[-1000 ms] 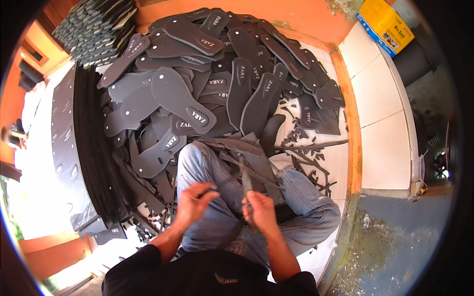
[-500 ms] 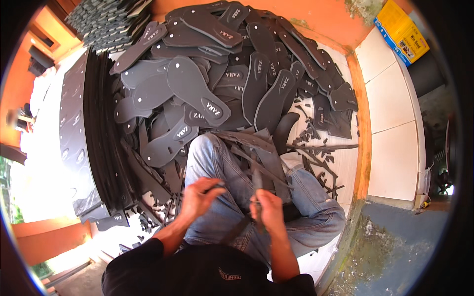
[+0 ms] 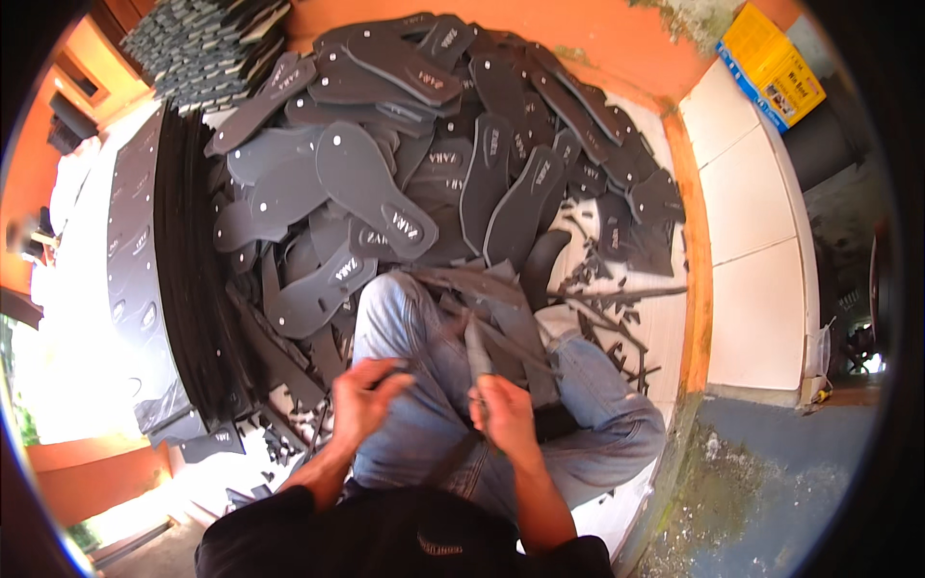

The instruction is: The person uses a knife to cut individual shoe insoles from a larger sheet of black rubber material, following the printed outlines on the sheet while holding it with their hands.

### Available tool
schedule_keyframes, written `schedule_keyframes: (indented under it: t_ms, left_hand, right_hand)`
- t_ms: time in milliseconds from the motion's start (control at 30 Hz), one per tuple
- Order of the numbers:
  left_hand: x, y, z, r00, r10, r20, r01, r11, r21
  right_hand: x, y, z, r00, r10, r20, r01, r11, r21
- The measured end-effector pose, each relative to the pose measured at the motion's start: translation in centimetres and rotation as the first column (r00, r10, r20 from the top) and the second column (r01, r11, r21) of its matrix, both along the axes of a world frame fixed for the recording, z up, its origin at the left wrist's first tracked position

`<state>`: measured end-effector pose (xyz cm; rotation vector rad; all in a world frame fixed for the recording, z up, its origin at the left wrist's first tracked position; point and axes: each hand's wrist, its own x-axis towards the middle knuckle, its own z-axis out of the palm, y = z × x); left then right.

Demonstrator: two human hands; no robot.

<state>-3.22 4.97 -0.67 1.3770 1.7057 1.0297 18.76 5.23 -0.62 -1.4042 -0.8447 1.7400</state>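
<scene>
My right hand [image 3: 504, 414] is closed round a knife [image 3: 477, 352], its grey blade pointing away from me above my lap. To the left, over my knee, my left hand [image 3: 361, 400] pinches a small dark piece [image 3: 401, 365], too blurred to name surely. Dark strips and offcuts [image 3: 501, 299] lie across my lap and shins. Beyond my legs rises a big heap of black shoe insoles [image 3: 371, 178], each with a white dot and a pale stamp at the heel.
At my left stands a stack of black sheets [image 3: 193, 289], with a silvery sheet [image 3: 140, 260] on its outer side. More stacked pieces [image 3: 202, 48] sit at the back left. Scraps [image 3: 617, 299] litter the white floor. A yellow and blue box [image 3: 771, 67] rests on the tiled ledge [image 3: 752, 212].
The view has shifted slightly. My left hand, with the dark piece, and my right hand, with the knife, remain above my lap, a little apart; the blade tilts slightly more to the left.
</scene>
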Motion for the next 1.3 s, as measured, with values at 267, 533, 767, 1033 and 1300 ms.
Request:
schedule_keyframes:
  t_ms: [267, 533, 767, 1033, 1300]
  left_hand:
    - [-11.5, -5.5, 0.5, 0.935, 0.304, -0.18, -0.325, 0.94, -0.104]
    - [-37.9, -7.1, 5.9, 0.306, 0.709, -0.635, -0.781, 0.569, 0.259]
    - [-61.3, -21.1, -2.7, 0.401, 0.444, -0.801, -0.816, 0.57, -0.093]
    - [-44.6, -12.3, 3.9, 0.627, 0.729, -0.273, -0.755, 0.483, -0.444]
    - [-12.0, -1.5, 3.7, 0.583, 0.465, 0.666, -0.355, 0.883, -0.306]
  right_hand:
    - [6.0, -1.8, -4.6, 0.939, -0.236, 0.249, 0.212, 0.97, 0.122]
    - [6.5, -3.3, -5.8, 0.87, -0.233, 0.435, 0.153, 0.965, 0.211]
    - [5.6, -4.6, -5.2, 0.725, -0.06, 0.686, -0.109, 0.973, 0.201]
    - [5.7, -4.0, -4.8, 0.71, -0.139, 0.691, -0.057, 0.966, 0.253]
    - [-0.8, -1.7, -0.7, 0.95, -0.243, -0.194, 0.261, 0.963, 0.072]
